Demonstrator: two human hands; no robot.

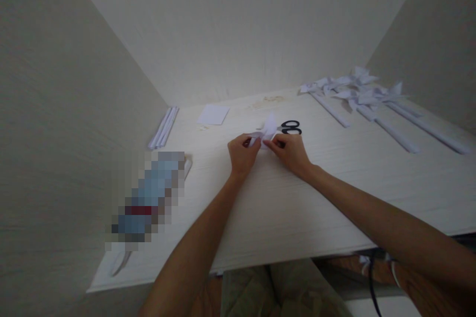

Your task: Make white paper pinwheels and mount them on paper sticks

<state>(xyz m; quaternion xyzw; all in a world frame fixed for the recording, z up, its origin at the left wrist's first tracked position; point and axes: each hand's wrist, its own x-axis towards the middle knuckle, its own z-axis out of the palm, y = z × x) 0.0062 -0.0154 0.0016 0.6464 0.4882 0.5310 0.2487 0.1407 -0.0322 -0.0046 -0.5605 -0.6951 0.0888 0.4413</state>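
Observation:
Both hands meet over the middle of the table around a folded white paper pinwheel [269, 126], one pointed blade of it standing up. My left hand [242, 154] pinches its left side between thumb and fingers. From the right, my right hand [292, 152] grips its lower right edge with closed fingertips. The part of the paper between the fingertips is partly hidden. Just behind my right hand lies a pair of scissors [290, 124] with black handles; the paper covers most of its blades.
Several finished-looking paper pinwheels [360, 91] on rolled paper sticks [397, 134] lie at the right. A square paper stack [213, 114] and several paper rolls [163, 127] are at the back left. A blurred-out item [148, 198] sits front left. The table [278, 218] ends near my lap.

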